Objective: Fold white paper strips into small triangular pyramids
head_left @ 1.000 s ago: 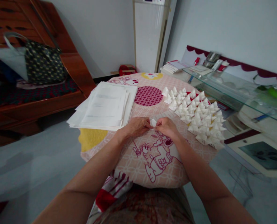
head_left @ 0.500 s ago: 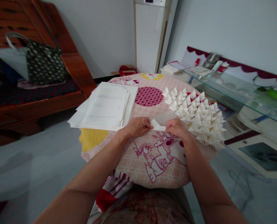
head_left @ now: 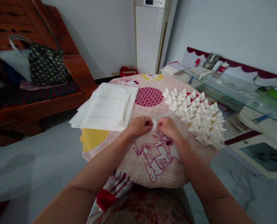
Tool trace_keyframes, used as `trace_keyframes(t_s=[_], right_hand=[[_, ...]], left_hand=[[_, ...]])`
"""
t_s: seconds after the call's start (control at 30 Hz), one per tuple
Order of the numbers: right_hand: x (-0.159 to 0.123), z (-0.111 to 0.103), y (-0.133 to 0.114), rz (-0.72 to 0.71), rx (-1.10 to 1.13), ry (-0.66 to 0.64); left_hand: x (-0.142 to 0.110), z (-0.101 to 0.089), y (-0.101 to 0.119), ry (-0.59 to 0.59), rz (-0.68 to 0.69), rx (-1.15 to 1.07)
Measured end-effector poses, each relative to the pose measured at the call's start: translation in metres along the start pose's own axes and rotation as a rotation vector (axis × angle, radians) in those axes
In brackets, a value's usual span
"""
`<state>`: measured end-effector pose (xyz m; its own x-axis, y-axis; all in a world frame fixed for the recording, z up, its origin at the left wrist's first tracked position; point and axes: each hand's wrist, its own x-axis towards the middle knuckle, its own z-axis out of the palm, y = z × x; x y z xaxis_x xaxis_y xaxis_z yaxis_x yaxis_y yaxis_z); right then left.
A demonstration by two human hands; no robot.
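A small folded piece of white paper (head_left: pixel 154 124) is pinched between my two hands above the table. My left hand (head_left: pixel 140 125) grips its left side with curled fingers. Closed on its right side is my right hand (head_left: pixel 166 126), very near the left one. The fingers cover much of the paper, so its full shape is hidden. Partly under my right hand lies a flat sheet of paper (head_left: pixel 167 117). To the right, rows of folded white paper pieces (head_left: pixel 194 115) with pointed tips stand close together.
A stack of paper sheets (head_left: pixel 105 105) lies on the left of the round table, whose patterned cloth (head_left: pixel 129 168) hangs over the edge. A glass shelf unit (head_left: pixel 241 99) stands at the right. A wooden bench (head_left: pixel 70 77) with a dotted bag (head_left: pixel 46 63) is at the left.
My right hand has moved left, closer to my left hand. Less of the folded paper shows between them, and its right part appears folded in or covered.
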<state>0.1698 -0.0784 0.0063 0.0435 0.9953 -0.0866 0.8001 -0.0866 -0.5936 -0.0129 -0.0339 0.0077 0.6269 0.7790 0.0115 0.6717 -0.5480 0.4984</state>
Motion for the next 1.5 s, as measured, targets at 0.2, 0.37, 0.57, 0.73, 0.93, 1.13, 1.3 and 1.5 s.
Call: trace_keyframes(t_s=[0.2, 0.37, 0.57, 0.73, 0.93, 1.13, 1.3, 1.5], right_hand=[[0.0, -0.001, 0.001, 0.009, -0.027, 0.006], [-0.001, -0.001, 0.0, 0.014, -0.027, 0.006], [-0.002, -0.002, -0.002, 0.018, -0.027, 0.011], [-0.003, -0.003, -0.005, 0.037, -0.017, -0.001], [-0.002, -0.002, -0.003, 0.044, -0.021, 0.004], [-0.003, -0.002, 0.0, 0.032, 0.004, 0.001], [-0.006, -0.001, 0.001, -0.017, -0.003, 0.021], [-0.005, 0.001, 0.007, -0.14, -0.033, 0.092]], left_hand=[[0.004, 0.008, 0.014, 0.042, -0.122, 0.065], [0.004, 0.009, 0.015, 0.051, -0.117, 0.028], [0.006, 0.009, 0.005, 0.06, -0.095, -0.06], [0.006, 0.004, -0.007, 0.045, -0.089, -0.152], [0.003, -0.003, -0.021, -0.021, -0.06, -0.252], [-0.002, -0.01, -0.039, -0.026, 0.047, -0.296], [-0.003, -0.014, -0.04, 0.038, 0.071, -0.308], [0.0, 0.0, -0.02, 0.097, 0.09, -0.128]])
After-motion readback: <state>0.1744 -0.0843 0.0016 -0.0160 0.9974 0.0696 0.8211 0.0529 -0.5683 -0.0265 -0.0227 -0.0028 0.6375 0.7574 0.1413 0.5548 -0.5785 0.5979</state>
